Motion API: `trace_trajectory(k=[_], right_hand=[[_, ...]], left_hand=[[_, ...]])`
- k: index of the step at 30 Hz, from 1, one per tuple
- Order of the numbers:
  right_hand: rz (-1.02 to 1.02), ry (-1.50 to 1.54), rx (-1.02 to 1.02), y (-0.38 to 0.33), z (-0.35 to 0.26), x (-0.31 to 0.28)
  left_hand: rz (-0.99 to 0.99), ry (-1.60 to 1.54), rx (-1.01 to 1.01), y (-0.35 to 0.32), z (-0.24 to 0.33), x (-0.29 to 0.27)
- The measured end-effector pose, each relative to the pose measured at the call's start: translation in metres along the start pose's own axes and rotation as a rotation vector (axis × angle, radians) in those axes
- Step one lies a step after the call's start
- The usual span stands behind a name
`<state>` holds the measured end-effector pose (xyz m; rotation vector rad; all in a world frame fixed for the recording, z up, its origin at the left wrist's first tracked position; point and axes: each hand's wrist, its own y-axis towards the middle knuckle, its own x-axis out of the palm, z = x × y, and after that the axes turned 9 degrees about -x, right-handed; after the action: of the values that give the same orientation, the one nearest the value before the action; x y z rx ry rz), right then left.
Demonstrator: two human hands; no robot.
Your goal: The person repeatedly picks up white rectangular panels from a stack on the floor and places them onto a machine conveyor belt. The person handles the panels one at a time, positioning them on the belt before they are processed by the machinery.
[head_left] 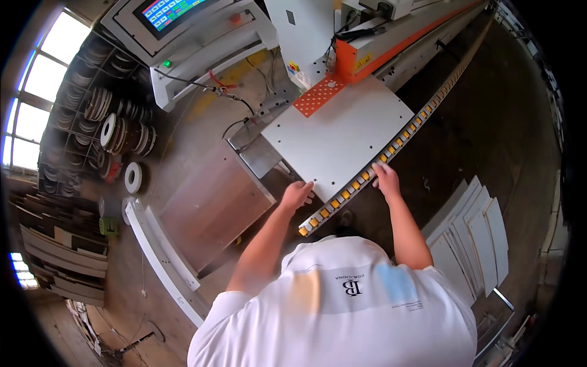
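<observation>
My left grip [296,196] is at the near left side of the flat white rectangular panel with small dark holes [336,144], thumb over its edge and fingers bent close by; I cannot tell whether it is clamped on the panel; my right grip [386,181] is at the panel's near right side, fingertips at the edge beside the long dark rail with yellow rollers [345,194]; whether it is closed on anything I cannot tell either.

The panel lies flat in front of me, one edge running along the rail; at its far side is the orange metal plate dotted with white [319,96], joined to the orange and grey machine body [351,58]; up to the left stands the grey control console with a lit colour screen [211,52], a green light glowing on it.

To my left is the large brown box-shaped block [211,205]; beyond it, a thick white ring-shaped roll [133,177] is near the dark rack of coiled rolls [79,113]; to my right, a leaning row of white and grey boards [471,238] stands near my right forearm.
</observation>
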<state>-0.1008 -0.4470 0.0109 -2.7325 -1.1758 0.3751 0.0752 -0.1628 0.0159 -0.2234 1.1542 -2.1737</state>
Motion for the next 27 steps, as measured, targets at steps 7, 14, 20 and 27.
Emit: trace_trajectory(k=[7, 14, 20, 27], right_hand=[[0.139, -0.095, 0.213, -0.143, 0.063, -0.023], [0.385, 0.009, 0.71, -0.382, 0.194, -0.031], [-0.009, -1.081, 0.334, -0.541, 0.269, 0.009], [0.512, -0.126, 0.688, -0.486, 0.212, 0.05]], left_hand=[[0.896, -0.038, 0.68, 0.081, 0.109, -0.201], [0.954, 0.4, 0.615, 0.159, 0.174, -0.353], [1.046, 0.39, 0.967, 0.064, 0.187, -0.289], [0.265, 0.295, 1.16, -0.006, 0.187, -0.126]])
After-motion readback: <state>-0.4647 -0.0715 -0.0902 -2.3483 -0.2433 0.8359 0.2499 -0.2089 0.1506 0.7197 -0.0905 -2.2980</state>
